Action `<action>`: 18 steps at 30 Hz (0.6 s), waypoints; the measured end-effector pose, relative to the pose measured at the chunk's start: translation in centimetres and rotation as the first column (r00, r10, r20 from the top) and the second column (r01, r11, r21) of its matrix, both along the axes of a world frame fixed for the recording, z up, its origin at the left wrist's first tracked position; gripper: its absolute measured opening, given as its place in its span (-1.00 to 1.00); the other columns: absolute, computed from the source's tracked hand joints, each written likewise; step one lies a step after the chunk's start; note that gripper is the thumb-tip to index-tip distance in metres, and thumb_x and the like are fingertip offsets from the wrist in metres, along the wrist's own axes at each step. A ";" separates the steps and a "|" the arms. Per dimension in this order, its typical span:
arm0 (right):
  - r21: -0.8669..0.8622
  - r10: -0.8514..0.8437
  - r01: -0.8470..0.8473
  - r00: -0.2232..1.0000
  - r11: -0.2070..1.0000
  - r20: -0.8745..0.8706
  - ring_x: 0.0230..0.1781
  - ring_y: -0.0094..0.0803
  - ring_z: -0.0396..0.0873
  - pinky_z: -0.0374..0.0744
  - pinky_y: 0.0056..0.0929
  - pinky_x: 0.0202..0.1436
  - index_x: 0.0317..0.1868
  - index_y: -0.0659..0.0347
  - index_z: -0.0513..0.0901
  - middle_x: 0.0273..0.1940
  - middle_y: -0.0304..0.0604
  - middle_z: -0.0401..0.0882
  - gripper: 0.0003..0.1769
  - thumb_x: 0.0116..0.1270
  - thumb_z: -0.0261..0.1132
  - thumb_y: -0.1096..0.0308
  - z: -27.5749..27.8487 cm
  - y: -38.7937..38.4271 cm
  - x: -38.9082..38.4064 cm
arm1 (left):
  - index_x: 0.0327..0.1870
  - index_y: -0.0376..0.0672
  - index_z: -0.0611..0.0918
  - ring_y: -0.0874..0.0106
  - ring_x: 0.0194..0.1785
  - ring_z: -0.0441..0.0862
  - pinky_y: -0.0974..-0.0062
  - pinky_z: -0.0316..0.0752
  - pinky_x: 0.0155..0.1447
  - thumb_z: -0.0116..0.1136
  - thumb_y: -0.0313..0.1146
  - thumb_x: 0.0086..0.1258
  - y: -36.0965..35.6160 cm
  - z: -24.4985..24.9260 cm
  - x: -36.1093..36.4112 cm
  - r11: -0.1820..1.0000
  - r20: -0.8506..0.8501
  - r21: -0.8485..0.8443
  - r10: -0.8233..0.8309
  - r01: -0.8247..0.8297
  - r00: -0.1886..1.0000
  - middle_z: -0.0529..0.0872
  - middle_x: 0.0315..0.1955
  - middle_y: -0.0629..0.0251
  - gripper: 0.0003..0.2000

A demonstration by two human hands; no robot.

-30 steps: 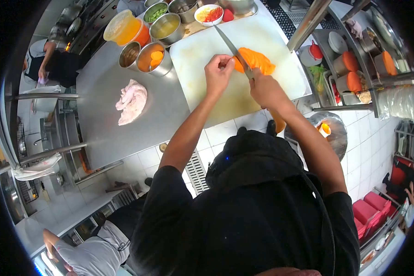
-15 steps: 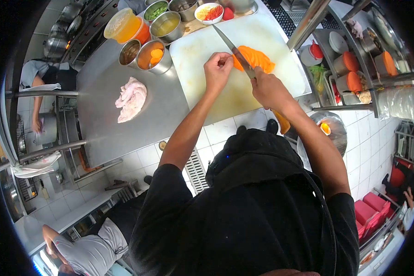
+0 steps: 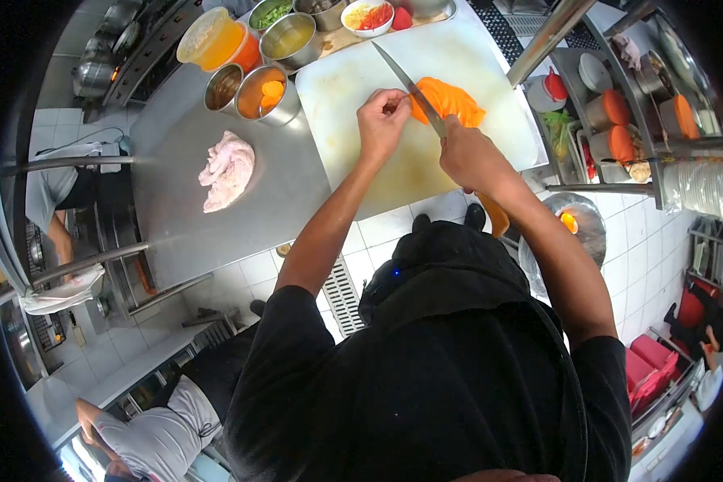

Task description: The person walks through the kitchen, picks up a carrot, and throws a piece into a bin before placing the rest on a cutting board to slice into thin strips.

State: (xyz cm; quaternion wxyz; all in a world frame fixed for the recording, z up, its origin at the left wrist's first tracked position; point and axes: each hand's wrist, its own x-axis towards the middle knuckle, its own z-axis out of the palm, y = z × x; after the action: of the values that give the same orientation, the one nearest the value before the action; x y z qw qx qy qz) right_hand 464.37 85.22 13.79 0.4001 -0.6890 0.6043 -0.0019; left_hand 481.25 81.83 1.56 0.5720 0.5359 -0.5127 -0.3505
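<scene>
My right hand (image 3: 475, 154) grips the handle of a kitchen knife (image 3: 402, 74), its long blade slanting up and left over the cutting board (image 3: 353, 76). Under and beside the blade lies a fanned pile of thin orange slices (image 3: 454, 103), which look like carrot. Just left of the blade, the fingers of my left hand (image 3: 381, 124) are pinched together at the edge of the slices. Whatever they hold is too small or hidden to name.
A crumpled white cloth (image 3: 229, 170) lies on the steel counter (image 3: 169, 217). Behind it stand a metal pot with orange pieces (image 3: 279, 112), a plastic tub (image 3: 209, 40) and a bowl of chopped vegetables (image 3: 367, 18). Co-workers stand at left (image 3: 52, 189) and lower left (image 3: 165, 434).
Both hands stay almost in place, with the knife still at the orange slices. At the left, the co-worker's arm and body have shifted downward.
</scene>
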 end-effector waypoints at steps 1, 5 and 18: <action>-0.020 0.000 0.000 1.000 1.000 0.002 -0.35 0.18 0.75 0.72 0.00 -0.15 0.21 0.53 0.42 -0.33 0.36 0.70 -0.54 0.32 0.02 0.50 -0.6 -0.1 0.0 | -0.24 -0.36 0.72 0.63 -0.36 0.60 0.60 0.53 -0.22 0.31 -0.54 0.37 0.0 0.0 0.0 1.000 0.001 -0.005 0.004 -0.004 1.000 0.73 -0.35 0.34 -0.93; -0.062 -0.019 0.020 1.000 0.998 0.008 -0.22 0.25 0.73 0.68 0.07 -0.04 0.11 0.48 0.45 -0.26 0.40 0.69 -0.63 0.33 0.05 0.48 -1.7 -0.1 0.3 | -0.24 -0.36 0.73 0.63 -0.36 0.60 0.61 0.53 -0.22 0.31 -0.53 0.37 0.0 0.1 0.0 1.000 0.010 0.001 0.010 -0.010 1.000 0.73 -0.34 0.35 -0.93; 0.070 -0.068 0.063 0.996 0.996 0.066 -0.40 0.13 0.75 0.71 -0.09 -0.36 0.08 0.41 0.45 -0.26 0.36 0.70 -0.70 0.42 0.05 0.43 -3.6 -0.7 0.3 | -0.20 -0.33 0.74 0.62 -0.34 0.64 0.60 0.56 -0.19 0.32 -0.49 0.39 0.0 0.1 -0.1 0.999 0.012 0.040 0.020 -0.020 1.000 0.76 -0.35 0.35 -0.91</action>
State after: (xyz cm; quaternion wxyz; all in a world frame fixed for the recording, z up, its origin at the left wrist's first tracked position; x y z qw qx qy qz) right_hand 464.66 84.52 10.23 0.4433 -0.6545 0.6122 -0.0179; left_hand 481.11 81.81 1.66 0.5615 0.5544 -0.5033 -0.3521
